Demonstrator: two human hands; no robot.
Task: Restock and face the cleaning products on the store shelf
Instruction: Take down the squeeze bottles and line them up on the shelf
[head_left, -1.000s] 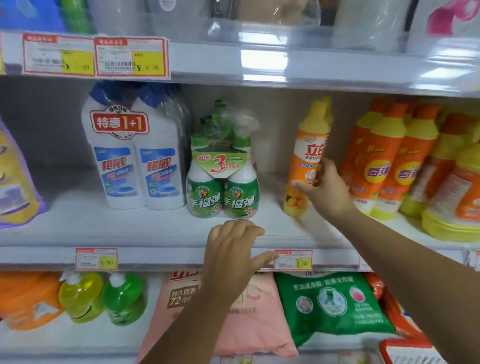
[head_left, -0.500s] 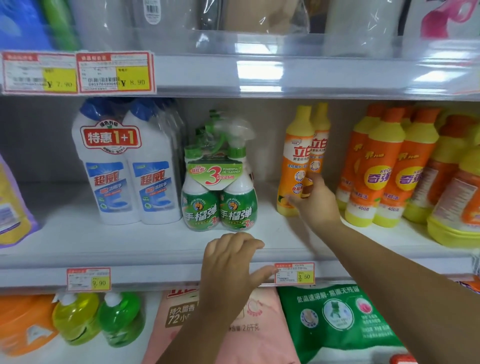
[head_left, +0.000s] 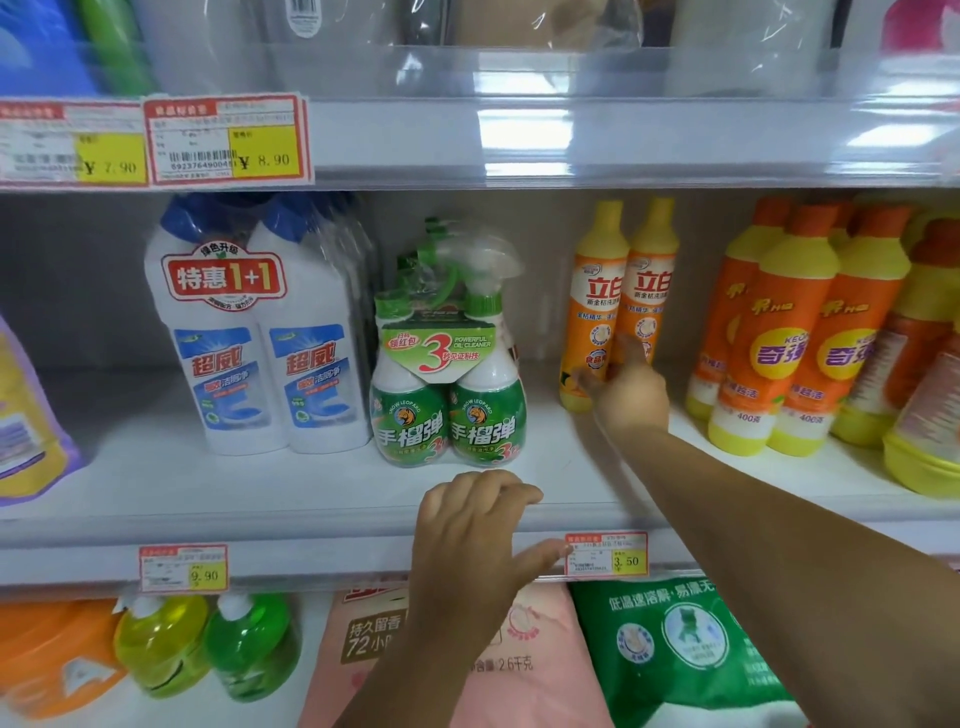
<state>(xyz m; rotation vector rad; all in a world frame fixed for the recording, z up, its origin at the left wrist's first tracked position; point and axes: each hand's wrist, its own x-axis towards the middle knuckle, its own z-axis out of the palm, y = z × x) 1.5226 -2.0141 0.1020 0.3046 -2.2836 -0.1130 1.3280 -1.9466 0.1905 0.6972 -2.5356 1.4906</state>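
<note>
Where right hand (head_left: 631, 397) touches, orange bottles (head_left: 597, 291) upright, labels outward

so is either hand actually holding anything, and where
Right hand touches the two slim orange yellow-capped bottles low down; grip unclear. Left hand only rests on the white shelf edge.
</note>
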